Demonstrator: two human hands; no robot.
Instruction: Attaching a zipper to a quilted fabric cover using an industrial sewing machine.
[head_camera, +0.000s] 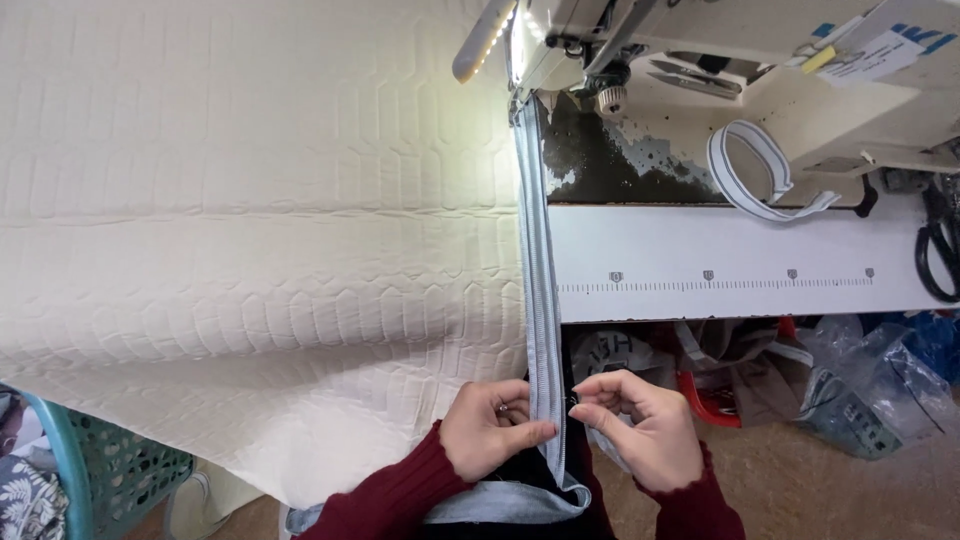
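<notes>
You are at the fitting stage, by the look of it: the grey zipper tape runs down along the right edge of the cream quilted panel, from under the sewing machine at the table's far edge to your lap, past the table's near edge. Your left hand is closed in a pinch on the tape, thumb lying across it; your right hand is curled, fingertips nipped on something small and dark at the tape's edge, possibly a slider, too small to tell. The next move likely calls for keeping the tape straight and taut. Count: one tape, one panel, one machine, one loose striped band, one pair of scissors at the table's right edge, one green basket below left.
</notes>
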